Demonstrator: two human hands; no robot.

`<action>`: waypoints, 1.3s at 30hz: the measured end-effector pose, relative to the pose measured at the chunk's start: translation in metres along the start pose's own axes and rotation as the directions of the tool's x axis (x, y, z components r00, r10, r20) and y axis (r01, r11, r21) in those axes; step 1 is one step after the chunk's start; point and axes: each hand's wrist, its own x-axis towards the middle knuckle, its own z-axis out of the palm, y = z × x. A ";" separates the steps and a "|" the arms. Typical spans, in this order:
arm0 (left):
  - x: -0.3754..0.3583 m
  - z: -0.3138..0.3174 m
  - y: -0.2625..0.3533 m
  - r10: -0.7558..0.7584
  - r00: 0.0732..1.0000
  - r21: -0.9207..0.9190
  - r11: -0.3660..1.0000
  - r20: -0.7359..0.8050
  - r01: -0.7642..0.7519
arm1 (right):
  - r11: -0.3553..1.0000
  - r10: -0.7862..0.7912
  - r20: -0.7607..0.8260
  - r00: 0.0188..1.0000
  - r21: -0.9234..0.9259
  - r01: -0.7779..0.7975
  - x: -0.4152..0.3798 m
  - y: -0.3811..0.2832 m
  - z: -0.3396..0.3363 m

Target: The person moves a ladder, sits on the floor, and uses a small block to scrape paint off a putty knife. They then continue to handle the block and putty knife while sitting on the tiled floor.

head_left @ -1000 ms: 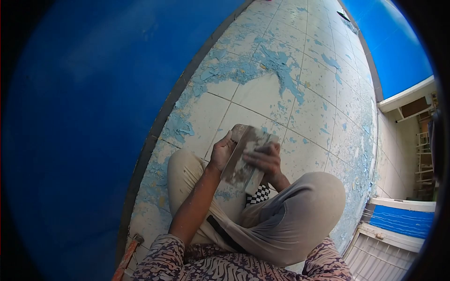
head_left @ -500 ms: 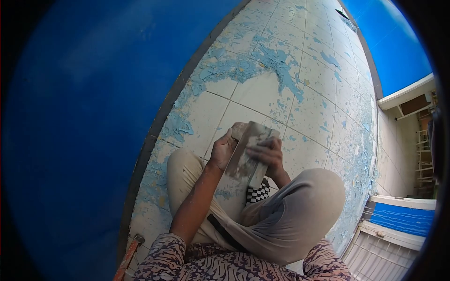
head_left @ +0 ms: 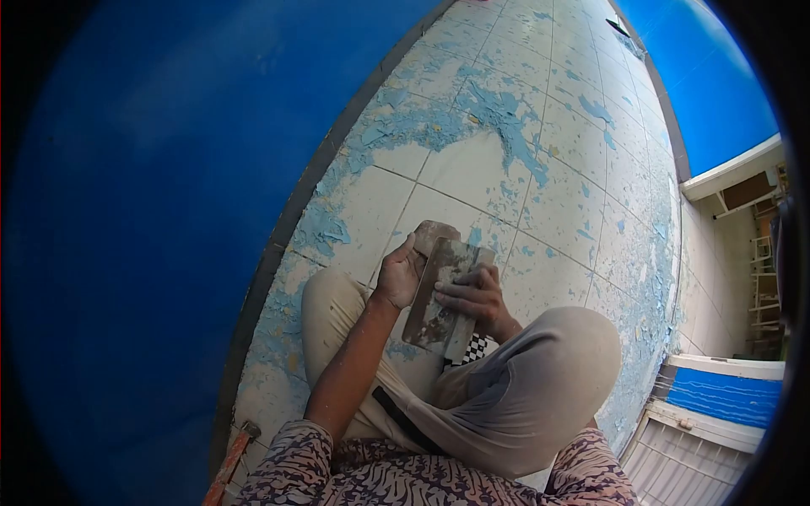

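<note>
My left hand (head_left: 398, 271) is closed around a brownish, dusty flat block (head_left: 436, 230) with rounded corners. Its exact kind I cannot make out. The fingers of my right hand (head_left: 475, 295) are wrapped over a flat rectangular plate (head_left: 428, 314), stained brown and whitish, with a grey metal-looking strip along its right side. That plate lies against the block and partly covers it, above my crossed legs. Whether the plate has a handle underneath is hidden.
Flakes of light blue paint (head_left: 498, 114) litter the white tiled floor (head_left: 464, 173). A blue wall (head_left: 169, 211) runs along the left. At lower left lies an orange-handled tool (head_left: 228, 464). A doorway with furniture (head_left: 759, 261) and a white metal grille (head_left: 675, 464) are on the right.
The rectangular plate has slid down toward my lap, uncovering more of the brown block. My right hand moved with it and is less blurred; my left hand has stayed almost in place.
</note>
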 end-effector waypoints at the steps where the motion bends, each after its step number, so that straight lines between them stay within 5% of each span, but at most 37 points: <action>1: 0.000 -0.001 -0.002 0.020 1.000 0.014 1.000 -0.011 -0.020 | 0.999 -0.011 0.026 1.000 0.035 0.010 -0.001 0.001 -0.002; 5: 0.001 -0.004 -0.007 -0.023 0.999 -0.075 0.997 0.031 0.025 | 0.971 0.233 -0.191 0.954 -0.016 -0.240 0.007 0.005 0.007; 7: -0.002 0.005 -0.003 0.002 1.000 -0.033 0.999 -0.018 -0.003 | 0.999 0.011 -0.070 0.997 -0.048 -0.015 0.001 -0.005 0.005; 9: -0.001 0.003 -0.002 0.010 1.000 -0.011 1.000 0.003 -0.010 | 0.999 -0.046 0.042 0.998 0.007 0.045 -0.004 -0.011 -0.001; 12: 0.002 -0.003 -0.008 0.005 1.000 0.004 1.000 0.009 -0.005 | 0.986 0.164 -0.089 0.982 0.002 -0.165 0.004 -0.002 -0.003; 15: 0.002 0.003 -0.006 0.037 0.999 0.042 0.998 -0.029 -0.035 | 0.988 0.148 -0.125 0.981 -0.013 -0.151 0.001 -0.006 0.005; 19: -0.001 0.008 -0.003 0.056 0.998 0.052 0.997 -0.019 -0.055 | 0.997 -0.052 0.016 0.999 0.063 0.050 -0.014 -0.004 0.002; 23: 0.001 0.004 -0.006 0.016 1.000 0.005 1.000 0.022 -0.016 | 0.980 0.198 -0.156 0.968 0.044 -0.193 0.000 -0.005 0.008; 28: 0.000 0.008 -0.003 0.050 0.996 0.041 0.998 -0.069 -0.047 | 0.997 -0.072 -0.031 0.997 0.038 0.073 -0.011 -0.004 0.001; 29: 0.000 0.006 -0.005 0.046 0.996 0.038 0.998 -0.071 -0.043 | 0.997 -0.067 -0.029 0.997 0.037 0.068 -0.007 -0.002 0.001; 31: 0.004 0.003 -0.008 -0.011 1.000 0.011 1.000 -0.025 0.011 | 0.979 0.206 -0.182 0.962 0.037 -0.202 0.006 -0.002 0.002; 33: 0.003 0.001 -0.007 0.025 0.999 0.035 0.999 -0.048 -0.023 | 0.979 0.201 -0.168 0.965 0.017 -0.201 -0.001 -0.006 0.006; 36: 0.001 0.008 -0.005 0.053 0.995 0.056 0.997 -0.089 -0.049 | 0.999 -0.017 -0.040 0.999 0.037 0.019 -0.009 -0.010 0.002; 39: 0.002 0.006 -0.010 0.032 0.998 0.040 0.999 -0.057 -0.030 | 0.979 0.203 -0.151 0.967 0.021 -0.203 0.002 -0.002 0.001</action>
